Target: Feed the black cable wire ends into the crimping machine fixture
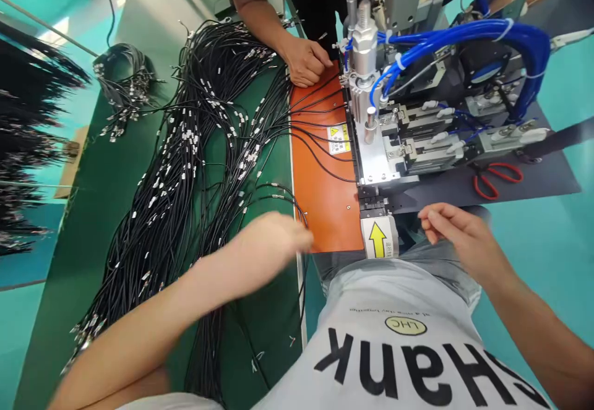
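Note:
My left hand (283,234), smeared by motion, is at the near left edge of the orange plate (320,212). A few black cables (290,193) curve down to its fingers, but whether it grips one is not clear. My right hand (452,227) is above my lap, right of the white label with a yellow arrow (379,238). Its thumb and fingers are curled together, and I see nothing between them. Several black cables (320,150) cross the orange plate and run to the edge of a metal machine (371,150) with cylinders.
A big pile of black cables with white tags (185,132) covers much of the green table (273,348). A coiled bundle (125,82) lies farther left. Across from me rests another person's hand (306,60). Blue air hoses (464,29) and red-handled scissors (496,178) are on the right.

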The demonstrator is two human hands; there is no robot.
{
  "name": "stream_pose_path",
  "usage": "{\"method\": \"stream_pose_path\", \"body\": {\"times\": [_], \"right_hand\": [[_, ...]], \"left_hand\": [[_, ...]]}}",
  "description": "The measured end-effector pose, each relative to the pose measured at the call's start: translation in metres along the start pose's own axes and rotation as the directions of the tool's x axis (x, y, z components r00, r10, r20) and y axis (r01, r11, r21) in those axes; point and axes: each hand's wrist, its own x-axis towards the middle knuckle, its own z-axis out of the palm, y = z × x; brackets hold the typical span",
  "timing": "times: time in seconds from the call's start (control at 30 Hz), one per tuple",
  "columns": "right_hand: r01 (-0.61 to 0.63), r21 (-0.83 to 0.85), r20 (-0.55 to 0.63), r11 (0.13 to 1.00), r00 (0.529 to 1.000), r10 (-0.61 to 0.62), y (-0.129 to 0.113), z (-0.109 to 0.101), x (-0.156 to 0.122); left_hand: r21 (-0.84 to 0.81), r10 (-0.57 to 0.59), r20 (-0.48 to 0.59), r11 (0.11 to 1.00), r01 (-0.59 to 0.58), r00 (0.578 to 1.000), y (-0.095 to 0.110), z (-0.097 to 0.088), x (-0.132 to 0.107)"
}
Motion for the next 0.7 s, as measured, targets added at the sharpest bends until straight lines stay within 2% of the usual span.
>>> {"method": "stream_pose_path", "body": {"times": [0.03, 0.07, 0.13, 0.2, 0.27, 0.33, 0.43, 0.5, 0.53, 0.6, 0.7], "right_hand": [[0.032, -0.028, 0.037, 0.999, 0.999, -0.031, -0.002, 0.004, -0.002], [0.068, -0.057, 0.082, 0.996, 0.995, -0.063, -0.004, 0.009, -0.004], [0.166, -0.116, 0.179, 0.979, 0.973, -0.144, -0.009, 0.020, -0.007], [0.284, -0.137, 0.232, 0.949, 0.941, -0.248, -0.011, 0.029, -0.009], [0.360, -0.097, 0.195, 0.928, 0.921, -0.337, -0.011, 0.036, -0.010], [0.398, -0.047, 0.075, 0.916, 0.916, -0.394, -0.009, 0.040, -0.010], [0.412, -0.059, -0.068, 0.909, 0.907, -0.416, -0.005, 0.047, -0.006], [0.400, -0.096, -0.090, 0.911, 0.908, -0.408, -0.005, 0.053, -0.003], [0.393, -0.109, -0.093, 0.913, 0.910, -0.404, -0.005, 0.056, -0.001], [0.375, -0.108, -0.095, 0.921, 0.918, -0.385, -0.007, 0.063, 0.002], [0.335, -0.097, -0.054, 0.937, 0.938, -0.341, -0.009, 0.064, 0.005]], "left_hand": [[-0.081, -0.084, -0.146, 0.994, 0.073, 0.986, -0.012, -0.007, 0.010], [-0.189, -0.130, -0.233, 0.978, 0.087, 0.964, -0.022, -0.010, 0.020], [-0.350, -0.176, -0.308, 0.935, 0.061, 0.935, -0.031, -0.005, 0.036], [-0.396, -0.176, -0.312, 0.917, 0.041, 0.934, -0.031, 0.012, 0.047], [-0.370, -0.175, -0.323, 0.928, 0.046, 0.930, -0.030, 0.031, 0.052], [-0.325, -0.183, -0.332, 0.943, 0.070, 0.925, -0.030, 0.042, 0.053], [-0.155, -0.230, -0.353, 0.970, 0.186, 0.907, -0.026, 0.042, 0.054], [-0.001, -0.242, -0.393, 0.965, 0.263, 0.887, -0.011, 0.037, 0.059], [0.043, -0.221, -0.411, 0.964, 0.261, 0.884, -0.001, 0.034, 0.063], [-0.003, -0.129, -0.435, 0.990, 0.142, 0.891, 0.023, 0.035, 0.076], [-0.270, -0.031, -0.478, 0.956, -0.113, 0.878, 0.047, 0.046, 0.097]]}}
